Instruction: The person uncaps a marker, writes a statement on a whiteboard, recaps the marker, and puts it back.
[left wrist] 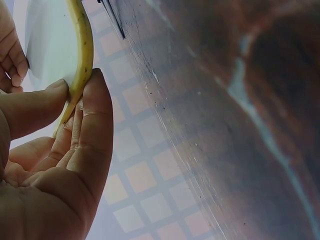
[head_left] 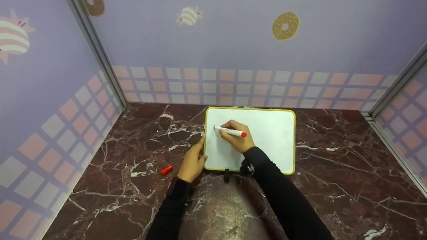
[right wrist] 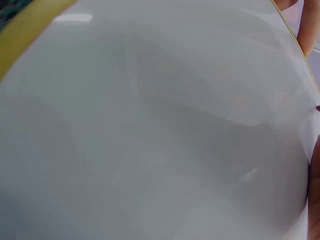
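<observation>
A whiteboard point(head_left: 270, 140) with a yellow frame stands on the marbled table. My right hand point(head_left: 238, 136) grips a marker point(head_left: 233, 131) with a white barrel and a red end. Its tip is at the board's upper left, beside a tiny dark mark; whether it touches is hard to tell. My left hand point(head_left: 191, 161) holds the board's left edge. In the left wrist view, thumb and fingers point(left wrist: 97, 115) pinch the yellow rim point(left wrist: 84, 45). The right wrist view is mostly filled by the white surface point(right wrist: 150, 125), with the right hand point(right wrist: 314, 190) partly cut off.
A red marker cap point(head_left: 166, 170) lies on the table point(head_left: 133, 200) left of the board. Black feet or clips point(head_left: 227, 175) show at the board's lower edge. A purple wall point(head_left: 227, 50) with printed squares rises close behind, and side panels enclose the table.
</observation>
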Tool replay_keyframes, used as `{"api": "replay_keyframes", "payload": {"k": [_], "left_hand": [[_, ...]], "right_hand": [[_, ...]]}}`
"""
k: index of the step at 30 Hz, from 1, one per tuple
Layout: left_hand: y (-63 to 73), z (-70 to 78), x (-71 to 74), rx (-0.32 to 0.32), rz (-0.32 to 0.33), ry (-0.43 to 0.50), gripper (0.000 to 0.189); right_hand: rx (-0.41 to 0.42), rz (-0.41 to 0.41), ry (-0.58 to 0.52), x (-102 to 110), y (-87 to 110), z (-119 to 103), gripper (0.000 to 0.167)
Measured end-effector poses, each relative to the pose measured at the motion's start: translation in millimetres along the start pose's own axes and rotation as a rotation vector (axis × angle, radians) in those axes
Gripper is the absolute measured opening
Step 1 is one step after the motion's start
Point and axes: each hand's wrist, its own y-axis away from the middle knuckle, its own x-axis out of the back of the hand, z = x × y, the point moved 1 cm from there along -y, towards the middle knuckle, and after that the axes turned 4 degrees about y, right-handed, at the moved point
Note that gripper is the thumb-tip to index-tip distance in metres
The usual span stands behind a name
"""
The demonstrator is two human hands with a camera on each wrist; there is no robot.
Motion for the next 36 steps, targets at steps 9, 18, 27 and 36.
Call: {"api": "replay_keyframes", "payload": {"k": [9,18,27,36], "left_hand": [[-0.2,-0.2,0.8,-0.027,0.009,0.015,0.073],[-0.5,-1.6,1.0,-0.034,0.01,0.01,0.072],[-0.6,-1.9,0.6,-0.027,0.012,0.011,0.073],[-0.6,-1.2,0.5,-0.041,0.017,0.024,0.073]], "right_hand": [[0.007,-0.032,-0.006,-1,7.2,1,0.014],[0.01,-0.075,-0.008,-2,15.0,3,0.015],[0.037,-0.092,-0.006,-5,23.5,6,0.012],[0.063,-0.096,0.009,-5,31.2,4,0.011]]}}
